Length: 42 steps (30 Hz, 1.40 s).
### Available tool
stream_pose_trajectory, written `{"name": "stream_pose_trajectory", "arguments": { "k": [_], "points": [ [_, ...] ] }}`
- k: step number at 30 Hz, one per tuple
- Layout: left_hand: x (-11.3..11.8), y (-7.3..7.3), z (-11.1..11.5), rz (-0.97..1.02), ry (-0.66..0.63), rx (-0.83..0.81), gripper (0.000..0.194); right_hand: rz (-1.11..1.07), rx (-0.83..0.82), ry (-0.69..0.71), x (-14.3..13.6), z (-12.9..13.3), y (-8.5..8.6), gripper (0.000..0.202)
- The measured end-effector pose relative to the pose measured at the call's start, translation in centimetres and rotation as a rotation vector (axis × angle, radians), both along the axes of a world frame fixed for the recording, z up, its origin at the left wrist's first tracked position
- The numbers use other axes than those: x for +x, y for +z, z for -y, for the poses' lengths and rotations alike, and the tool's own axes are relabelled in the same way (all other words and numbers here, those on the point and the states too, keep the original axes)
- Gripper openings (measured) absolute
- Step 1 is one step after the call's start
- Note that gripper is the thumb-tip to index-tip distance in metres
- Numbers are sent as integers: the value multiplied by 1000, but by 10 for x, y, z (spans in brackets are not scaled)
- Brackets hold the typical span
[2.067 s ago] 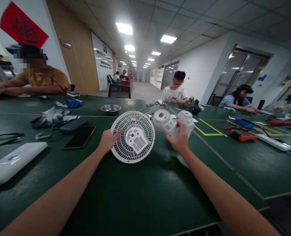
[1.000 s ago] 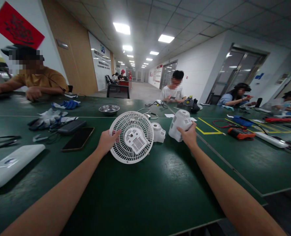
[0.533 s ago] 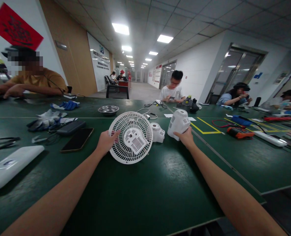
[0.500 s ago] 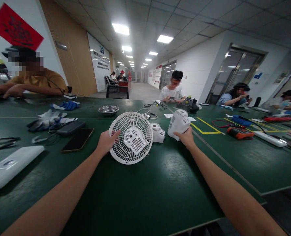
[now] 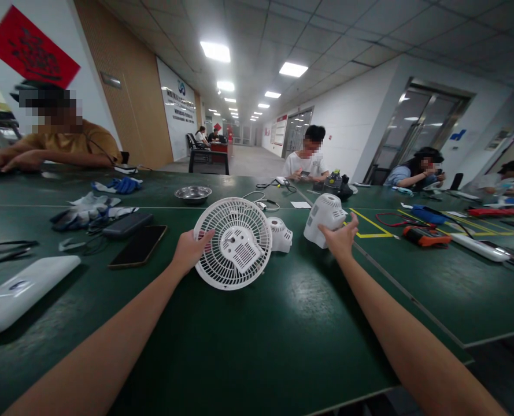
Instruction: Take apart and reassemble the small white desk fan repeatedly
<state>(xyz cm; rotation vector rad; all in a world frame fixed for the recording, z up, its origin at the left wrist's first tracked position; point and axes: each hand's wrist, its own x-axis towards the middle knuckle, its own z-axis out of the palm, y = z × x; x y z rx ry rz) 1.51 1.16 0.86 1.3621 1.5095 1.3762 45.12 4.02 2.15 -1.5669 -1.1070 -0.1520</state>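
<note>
My left hand grips the left rim of a round white fan grille, thumb in front and fingers behind the bars. The grille stands tilted up, its slotted hub plate facing me. Just behind its right edge sits a white vented fan motor housing, partly hidden by the grille. Further right, a larger white plastic fan housing with slots rests upright on the table. My right hand is at its right side, fingers spread away from it and the thumb close to its surface; whether the thumb touches I cannot tell.
On the green table lie a phone, a white device, gloves and a black case at left. A metal bowl stands behind the grille. An orange multimeter lies right. Several people sit around.
The larger fan housing has shifted slightly right and now stands on the table. My right hand's fingers have opened off it. My left hand and the grille have stayed put.
</note>
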Motion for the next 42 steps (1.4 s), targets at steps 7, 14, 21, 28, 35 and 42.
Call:
{"name": "stream_pose_trajectory", "arguments": {
  "k": [7, 14, 21, 28, 35, 42],
  "points": [
    [0, -3, -3, 8, -5, 19, 33, 359, 132, 346, -49, 25, 15, 59],
    [-1, -3, -3, 33, -14, -20, 34, 370, -221, 718, -92, 21, -21, 86],
    [-1, -4, -4, 41, -12, -19, 32, 251, -340, 661, -81, 16, -21, 82],
    [-1, -5, -4, 16, -29, -5, 35, 109, -139, 644, -111, 33, -5, 36],
    [-1, -7, -7, -4, -8, -1, 36, -764, -699, 1146, -166, 72, -4, 33],
    [-4, -11, -9, 32, -44, -22, 44, -1210, -867, 1401, -187, 91, 0, 44]
  ]
}}
